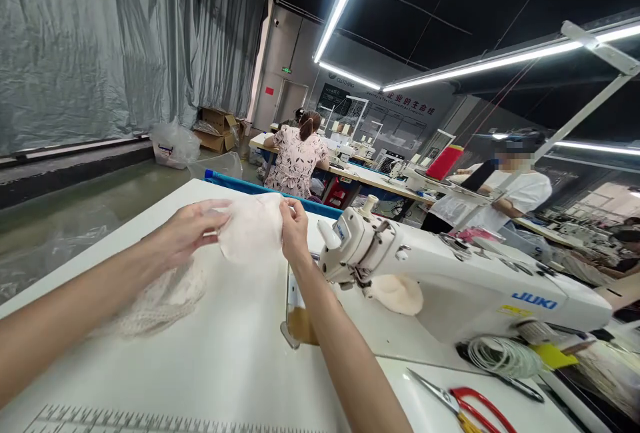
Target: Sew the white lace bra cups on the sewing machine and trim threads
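A thin, rounded piece of off-white fabric (253, 228) is held up over the white table, stretched between my two hands. My right hand (294, 223) pinches its right edge between thumb and fingers. On the left edge, my left hand (193, 230), a little blurred, has its fingers closed about the cloth. Beneath my left forearm lies a blurred bundle of cream openwork fabric (167, 300). Right of my right hand stands a white JUKI sewing machine (465, 280), with another cream rounded piece (400, 293) lying under its arm.
Red-handled scissors (457, 403) and a coil of pale cord (505, 356) lie at the lower right. A ruler scale (165, 420) runs along the table's near edge. Beyond are a seated person (297, 156), another in white (523, 190), and cardboard boxes (216, 132).
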Available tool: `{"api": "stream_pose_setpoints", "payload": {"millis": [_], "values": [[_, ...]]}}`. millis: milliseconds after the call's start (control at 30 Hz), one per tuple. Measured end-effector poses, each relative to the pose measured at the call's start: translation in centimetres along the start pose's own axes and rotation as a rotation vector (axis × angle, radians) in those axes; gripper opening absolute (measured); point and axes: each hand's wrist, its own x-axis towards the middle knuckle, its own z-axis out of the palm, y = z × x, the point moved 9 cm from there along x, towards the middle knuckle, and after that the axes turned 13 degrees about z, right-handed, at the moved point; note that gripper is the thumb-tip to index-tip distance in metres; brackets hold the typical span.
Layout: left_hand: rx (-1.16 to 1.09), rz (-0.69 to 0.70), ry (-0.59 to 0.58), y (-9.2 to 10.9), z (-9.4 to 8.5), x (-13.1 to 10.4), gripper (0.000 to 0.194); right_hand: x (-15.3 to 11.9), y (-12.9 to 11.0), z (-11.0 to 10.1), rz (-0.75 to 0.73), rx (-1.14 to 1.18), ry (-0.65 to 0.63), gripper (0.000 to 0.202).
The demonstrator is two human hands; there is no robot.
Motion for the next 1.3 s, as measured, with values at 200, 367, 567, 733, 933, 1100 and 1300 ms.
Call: {"api": "stream_pose_setpoints", "payload": {"millis": [200, 367, 567, 733, 933, 1100, 1300], "values": [[0.465, -0.002, -0.045, -4.8, 3.1, 10.9, 0.031, 8.1, 1.7, -0.8, 0.057, -0.266, 0.329, 0.029], [0.826, 0.059, -0.109, -7.2, 5.1, 12.6, 0.031, 9.8, 3.9, -1.3, 0.117, -0.492, 0.453, 0.030], [1.027, 0.238, -0.215, -2.6, 3.7, 9.2, 0.034, 6.5, 1.3, 0.6, -0.123, -0.523, 0.314, 0.032], [1.034, 0.331, -0.460, 1.7, -0.6, 0.2, 0.012, -4.3, 0.2, 6.8, -0.517, -0.548, -0.290, 0.013], [1.058, 0.294, -0.580, -0.4, -2.9, -8.3, 0.015, -11.9, 3.5, 10.4, -0.611, -0.631, -0.465, 0.023], [1.082, 0.320, -0.528, -1.5, -2.1, -8.5, 0.018, -10.9, 3.1, 10.8, -0.550, -0.598, -0.441, 0.017], [1.042, 0.337, -0.471, -1.4, -2.4, -8.6, 0.006, -10.6, 1.3, 10.6, -0.548, -0.473, -0.465, 0.014]]}}
